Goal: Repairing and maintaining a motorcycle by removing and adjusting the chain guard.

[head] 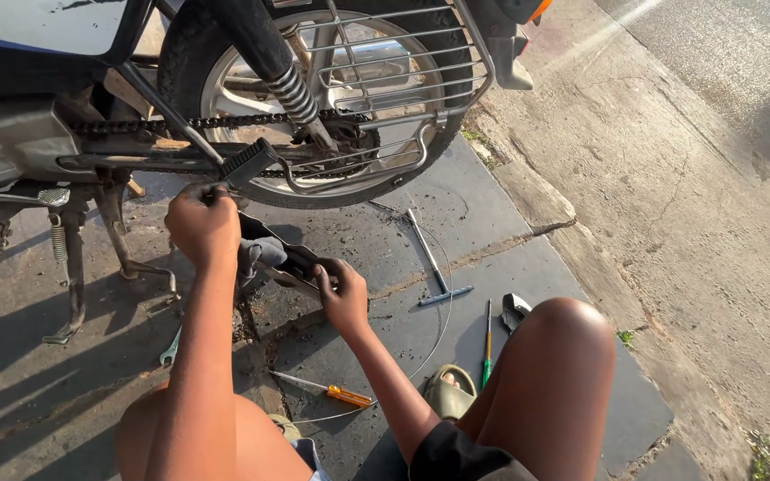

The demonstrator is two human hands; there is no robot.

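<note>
A long black chain cover (pixel 282 254) is gripped at both ends, by the left hand (pixel 202 223) and the right hand (pixel 342 294), just below the motorcycle's rear wheel (pixel 314 98). One bare drive chain (pixel 225 122) is seen above it. Below the cover, on dark slabs, lie one T-handle wrench (pixel 430 258), two screwdrivers, orange-handled (pixel 327 389) and green (pixel 487 343), pliers (pixel 514 310) partly hidden by a knee.
</note>
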